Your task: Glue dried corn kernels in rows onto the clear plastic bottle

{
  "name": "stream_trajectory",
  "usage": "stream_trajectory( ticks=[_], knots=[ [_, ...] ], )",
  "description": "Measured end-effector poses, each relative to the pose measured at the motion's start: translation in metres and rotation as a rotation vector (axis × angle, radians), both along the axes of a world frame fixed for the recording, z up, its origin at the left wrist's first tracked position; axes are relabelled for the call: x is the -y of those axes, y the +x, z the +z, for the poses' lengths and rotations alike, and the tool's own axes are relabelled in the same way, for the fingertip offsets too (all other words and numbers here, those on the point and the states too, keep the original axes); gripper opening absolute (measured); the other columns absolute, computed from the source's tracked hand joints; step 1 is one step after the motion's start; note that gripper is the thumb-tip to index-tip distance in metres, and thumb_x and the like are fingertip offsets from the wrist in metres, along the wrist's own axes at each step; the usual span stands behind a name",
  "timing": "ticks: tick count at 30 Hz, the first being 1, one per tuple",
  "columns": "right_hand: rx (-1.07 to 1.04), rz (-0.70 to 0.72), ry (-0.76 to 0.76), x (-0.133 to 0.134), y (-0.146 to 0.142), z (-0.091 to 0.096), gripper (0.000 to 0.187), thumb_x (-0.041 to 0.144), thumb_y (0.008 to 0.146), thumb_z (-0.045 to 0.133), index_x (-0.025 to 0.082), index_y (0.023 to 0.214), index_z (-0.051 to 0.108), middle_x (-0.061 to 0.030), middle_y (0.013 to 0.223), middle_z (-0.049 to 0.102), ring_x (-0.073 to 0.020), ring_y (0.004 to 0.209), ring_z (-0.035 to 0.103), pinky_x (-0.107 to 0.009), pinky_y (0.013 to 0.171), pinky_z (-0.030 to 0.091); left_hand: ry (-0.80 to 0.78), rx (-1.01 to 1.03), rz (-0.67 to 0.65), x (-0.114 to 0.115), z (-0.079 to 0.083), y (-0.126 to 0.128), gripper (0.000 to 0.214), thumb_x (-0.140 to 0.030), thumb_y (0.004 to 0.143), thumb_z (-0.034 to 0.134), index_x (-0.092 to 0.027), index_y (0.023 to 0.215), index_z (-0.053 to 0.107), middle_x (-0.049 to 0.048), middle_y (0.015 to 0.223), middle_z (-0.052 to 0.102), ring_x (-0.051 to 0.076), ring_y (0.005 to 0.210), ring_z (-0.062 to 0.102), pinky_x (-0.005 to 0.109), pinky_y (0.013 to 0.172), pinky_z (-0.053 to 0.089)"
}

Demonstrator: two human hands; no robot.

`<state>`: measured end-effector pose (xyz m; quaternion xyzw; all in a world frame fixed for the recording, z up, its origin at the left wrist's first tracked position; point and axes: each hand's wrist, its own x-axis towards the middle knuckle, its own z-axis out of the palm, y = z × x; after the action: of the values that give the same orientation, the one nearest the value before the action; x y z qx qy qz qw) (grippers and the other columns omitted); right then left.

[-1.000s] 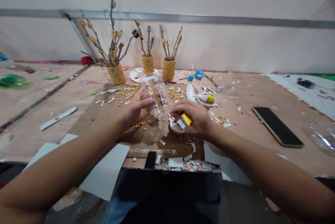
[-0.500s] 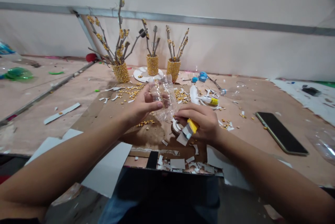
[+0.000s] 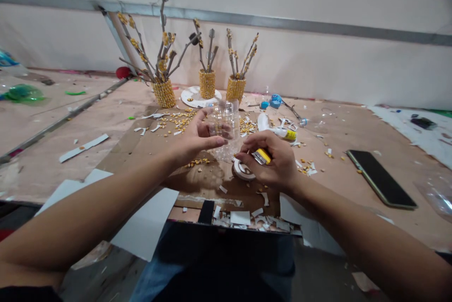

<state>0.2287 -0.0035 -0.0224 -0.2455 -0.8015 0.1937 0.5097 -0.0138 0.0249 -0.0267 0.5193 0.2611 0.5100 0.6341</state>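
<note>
In the head view my left hand (image 3: pixel 197 138) is wrapped round a clear, ribbed cut piece of plastic bottle (image 3: pixel 228 120), held upright above the cardboard. Its lower edge lies in front of scattered corn kernels. My right hand (image 3: pixel 275 160), fingers curled, grips a yellow utility knife (image 3: pixel 262 156) close to the right side of the plastic. The knife's metal end points left; I cannot make out whether the blade is out. Under the right fingers sits a white ring like a tape roll (image 3: pixel 243 171), partly hidden.
Behind stand three corn-covered pots (image 3: pixel 163 94) holding twigs, one on a white disc (image 3: pixel 189 99). To the right are a white tool with a yellow label (image 3: pixel 290 134) and a black phone (image 3: pixel 381 178). Paper scraps (image 3: pixel 240 217) lie along the front edge of the cardboard (image 3: pixel 141 156).
The knife has turned within my right hand, its metal end swinging from down-left up toward the plastic. My right fingers have lifted slightly off the plastic. The bottle piece now stands more upright.
</note>
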Motion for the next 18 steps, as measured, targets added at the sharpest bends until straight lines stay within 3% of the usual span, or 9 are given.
stream_trajectory(
  ticks=[4,12,18],
  knots=[
    [0.004,0.008,-0.072,0.0005,-0.0001,-0.0004,0.037,0.017,0.087,0.081,0.026,0.116,0.061,0.0021,0.087,0.08,-0.0165,0.071,0.077,-0.029,0.063,0.059,0.016,-0.016,0.008,0.0008,0.0004,-0.0006,0.09,-0.029,0.063,0.105,-0.027,0.131,0.046,0.0085,0.112,0.081,0.031,0.101,0.082,0.045,0.094,0.058],
    [0.042,-0.038,-0.062,0.0007,-0.0027,0.0047,0.036,0.019,0.087,0.079,0.026,0.115,0.059,0.003,0.083,0.079,-0.0171,0.07,0.076,-0.031,0.062,0.056,0.036,-0.061,0.02,0.0012,0.0023,-0.0004,0.096,-0.029,0.062,0.105,-0.027,0.135,0.043,0.0093,0.11,0.081,0.031,0.101,0.081,0.041,0.088,0.06],
    [0.097,-0.082,-0.038,0.002,-0.0033,0.0072,0.033,0.02,0.088,0.077,0.027,0.114,0.059,0.0024,0.082,0.08,-0.0182,0.07,0.076,-0.032,0.062,0.057,0.05,-0.113,0.05,0.0014,0.004,0.0002,0.097,-0.028,0.06,0.105,-0.026,0.136,0.043,0.0086,0.106,0.081,0.032,0.103,0.08,0.045,0.093,0.059]
  ],
)
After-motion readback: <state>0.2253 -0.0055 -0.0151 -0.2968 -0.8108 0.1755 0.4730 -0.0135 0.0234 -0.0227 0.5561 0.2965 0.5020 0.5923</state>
